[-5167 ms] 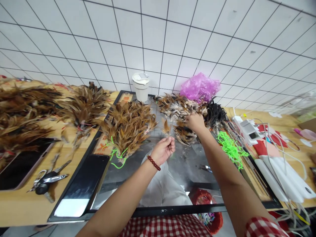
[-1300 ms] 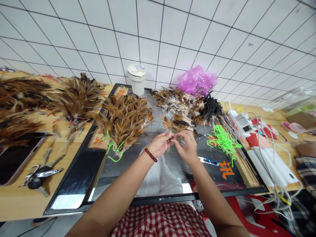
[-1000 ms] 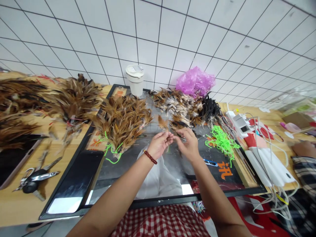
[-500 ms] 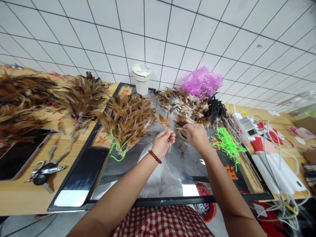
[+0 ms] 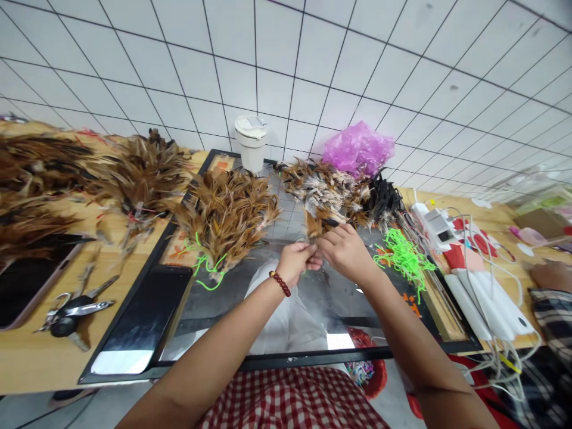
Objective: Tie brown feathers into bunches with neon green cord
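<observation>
My left hand [image 5: 298, 262], with a dark red bead bracelet on its wrist, is closed in a pinch on a brown feather [image 5: 312, 226] that stands up from the fingertips. My right hand [image 5: 347, 253] meets it from the right, its fingers pinched at the feather's base; what lies between those fingertips is hidden. Just beyond the hands lies a pile of brown and whitish feathers [image 5: 335, 189]. To the left is a thick spread of brown feathers [image 5: 230, 214], with green string [image 5: 210, 271] at its near end.
Loose green strings [image 5: 404, 256], black feathers [image 5: 385, 199] and a purple plastic bag [image 5: 358, 148] lie to the right and back. A white lidded cup [image 5: 251, 143] stands near the wall. Phone [image 5: 145, 319] and keys [image 5: 78, 313] lie left; power strips and cables [image 5: 485, 304] right, near another person's sleeve [image 5: 554, 316].
My right hand has moved left from the feather pile to my left hand, and their fingertips now meet at the feather. Another person's arm has come further into view at the right.
</observation>
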Action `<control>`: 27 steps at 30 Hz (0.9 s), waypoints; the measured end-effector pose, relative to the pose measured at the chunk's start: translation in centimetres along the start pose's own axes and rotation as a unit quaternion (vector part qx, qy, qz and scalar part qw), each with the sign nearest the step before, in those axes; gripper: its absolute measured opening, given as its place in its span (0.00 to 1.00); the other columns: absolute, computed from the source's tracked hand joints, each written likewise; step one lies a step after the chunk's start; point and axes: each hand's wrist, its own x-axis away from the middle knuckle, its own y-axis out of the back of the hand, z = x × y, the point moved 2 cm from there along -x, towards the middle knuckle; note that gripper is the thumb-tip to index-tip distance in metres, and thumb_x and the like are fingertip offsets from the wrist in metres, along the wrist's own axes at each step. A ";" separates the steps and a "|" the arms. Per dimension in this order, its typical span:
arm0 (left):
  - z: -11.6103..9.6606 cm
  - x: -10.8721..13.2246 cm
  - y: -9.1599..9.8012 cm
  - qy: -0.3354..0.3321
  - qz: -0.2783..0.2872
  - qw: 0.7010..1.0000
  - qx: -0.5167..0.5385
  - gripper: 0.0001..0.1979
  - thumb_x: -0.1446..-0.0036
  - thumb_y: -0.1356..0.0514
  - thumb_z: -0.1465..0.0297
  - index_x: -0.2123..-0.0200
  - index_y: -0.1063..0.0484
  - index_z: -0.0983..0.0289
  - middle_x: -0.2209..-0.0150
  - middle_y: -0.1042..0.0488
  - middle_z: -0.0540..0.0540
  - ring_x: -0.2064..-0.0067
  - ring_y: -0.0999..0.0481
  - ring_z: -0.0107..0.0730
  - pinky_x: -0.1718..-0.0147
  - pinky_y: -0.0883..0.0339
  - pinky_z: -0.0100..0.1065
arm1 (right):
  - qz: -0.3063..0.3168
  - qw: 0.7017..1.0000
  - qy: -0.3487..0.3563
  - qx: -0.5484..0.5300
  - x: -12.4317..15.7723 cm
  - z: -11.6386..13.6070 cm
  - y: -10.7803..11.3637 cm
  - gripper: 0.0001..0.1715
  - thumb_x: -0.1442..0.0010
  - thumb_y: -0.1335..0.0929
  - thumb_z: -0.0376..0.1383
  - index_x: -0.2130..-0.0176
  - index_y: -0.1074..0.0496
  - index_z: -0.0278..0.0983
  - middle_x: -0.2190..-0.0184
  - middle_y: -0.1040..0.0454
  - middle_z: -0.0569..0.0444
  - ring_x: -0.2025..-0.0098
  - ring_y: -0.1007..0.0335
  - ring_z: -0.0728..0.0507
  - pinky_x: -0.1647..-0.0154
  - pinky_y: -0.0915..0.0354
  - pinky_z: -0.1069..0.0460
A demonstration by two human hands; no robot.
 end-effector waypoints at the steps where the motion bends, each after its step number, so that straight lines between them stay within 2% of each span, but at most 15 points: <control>1: 0.1 0.0 0.0 -0.002 0.007 1.000 -0.010 0.09 0.51 0.34 0.72 0.76 0.29 0.72 0.78 0.26 0.56 0.81 0.28 0.24 0.81 0.32 0.27 | 0.001 1.000 0.003 -0.006 0.0 0.0 0.0 0.12 0.36 0.39 0.34 0.66 0.27 0.36 0.72 0.29 0.50 0.65 0.39 0.43 0.58 0.49 0.46; 4: 0.2 -0.2 0.2 -0.014 0.026 0.999 -0.034 0.10 0.53 0.33 0.71 0.78 0.29 0.72 0.80 0.27 0.55 0.82 0.31 0.22 0.84 0.36 0.24 | -0.016 0.999 -0.020 -0.023 0.3 -0.4 -0.1 0.12 0.36 0.39 0.35 0.65 0.27 0.37 0.70 0.27 0.49 0.64 0.37 0.43 0.56 0.48 0.46; 7: 0.0 -0.4 0.5 -0.016 0.021 0.999 -0.027 0.11 0.52 0.33 0.70 0.78 0.29 0.71 0.80 0.28 0.53 0.82 0.32 0.20 0.84 0.39 0.23 | -0.087 0.985 -0.139 -0.056 1.3 -1.3 -0.2 0.11 0.36 0.38 0.35 0.61 0.27 0.38 0.65 0.25 0.49 0.61 0.34 0.42 0.55 0.46 0.46; 9: -0.2 -0.4 0.7 -0.010 0.015 1.000 -0.006 0.11 0.52 0.33 0.69 0.77 0.29 0.70 0.80 0.28 0.52 0.82 0.33 0.19 0.83 0.40 0.22 | -0.124 0.962 -0.199 -0.139 2.1 -1.4 -0.5 0.09 0.38 0.36 0.37 0.61 0.28 0.38 0.65 0.24 0.50 0.62 0.32 0.43 0.57 0.42 0.47; 12: -0.3 -0.5 0.7 -0.006 0.021 1.000 0.014 0.11 0.53 0.33 0.69 0.77 0.29 0.70 0.79 0.29 0.52 0.81 0.33 0.19 0.83 0.40 0.23 | -0.131 0.927 -0.212 -0.280 2.6 -0.6 -1.5 0.10 0.41 0.32 0.42 0.64 0.28 0.39 0.69 0.25 0.52 0.66 0.30 0.45 0.62 0.38 0.50; 14: -0.3 -0.5 0.7 -0.009 0.028 1.000 0.010 0.11 0.53 0.33 0.69 0.77 0.29 0.70 0.80 0.29 0.52 0.81 0.33 0.19 0.82 0.40 0.23 | -0.130 0.916 -0.212 -0.315 2.5 0.0 -2.0 0.10 0.42 0.32 0.43 0.64 0.28 0.39 0.70 0.25 0.53 0.66 0.30 0.44 0.62 0.38 0.49; 16: -0.2 -0.4 0.7 -0.014 0.039 0.999 -0.004 0.11 0.54 0.32 0.68 0.78 0.28 0.70 0.80 0.30 0.51 0.81 0.34 0.18 0.82 0.40 0.23 | -0.120 0.922 -0.203 -0.307 2.2 0.2 -2.3 0.09 0.40 0.34 0.41 0.65 0.27 0.39 0.70 0.25 0.53 0.65 0.30 0.44 0.61 0.38 0.49; 19: -0.1 -0.4 0.6 -0.015 0.051 0.998 -0.040 0.12 0.54 0.32 0.68 0.79 0.28 0.70 0.81 0.30 0.52 0.81 0.34 0.19 0.81 0.40 0.24 | -0.093 0.950 -0.179 -0.238 1.9 0.0 -2.3 0.09 0.38 0.36 0.37 0.66 0.27 0.39 0.69 0.25 0.53 0.63 0.31 0.45 0.59 0.41 0.48; 22: 0.0 -0.4 0.6 -0.002 0.054 0.996 -0.065 0.12 0.53 0.33 0.68 0.80 0.28 0.71 0.82 0.30 0.52 0.82 0.34 0.20 0.82 0.40 0.24 | -0.120 0.951 -0.215 -0.188 2.2 -0.7 -2.4 0.09 0.38 0.37 0.35 0.65 0.27 0.39 0.66 0.25 0.51 0.60 0.31 0.44 0.55 0.43 0.47; 24: -0.1 -0.4 0.7 -0.002 0.048 0.998 -0.052 0.12 0.53 0.33 0.68 0.79 0.29 0.71 0.82 0.30 0.52 0.83 0.35 0.18 0.83 0.42 0.23 | -0.161 0.920 -0.279 -0.222 2.8 -1.1 -2.9 0.09 0.38 0.37 0.36 0.61 0.27 0.38 0.64 0.26 0.51 0.59 0.32 0.44 0.54 0.42 0.46; 25: -0.2 -0.4 0.7 -0.002 0.043 0.999 -0.033 0.12 0.53 0.33 0.68 0.79 0.29 0.71 0.82 0.31 0.51 0.83 0.35 0.18 0.83 0.43 0.22 | -0.176 0.895 -0.311 -0.267 3.2 -1.2 -3.3 0.10 0.39 0.35 0.38 0.58 0.28 0.38 0.63 0.26 0.50 0.60 0.32 0.44 0.55 0.40 0.46; 27: -0.4 -0.3 0.7 0.004 0.036 0.999 0.015 0.12 0.53 0.33 0.69 0.78 0.30 0.70 0.81 0.31 0.50 0.82 0.35 0.17 0.83 0.42 0.21 | -0.175 0.821 -0.354 -0.412 3.7 -1.2 -4.3 0.21 0.44 0.31 0.41 0.51 0.32 0.39 0.60 0.28 0.50 0.63 0.33 0.45 0.58 0.37 0.48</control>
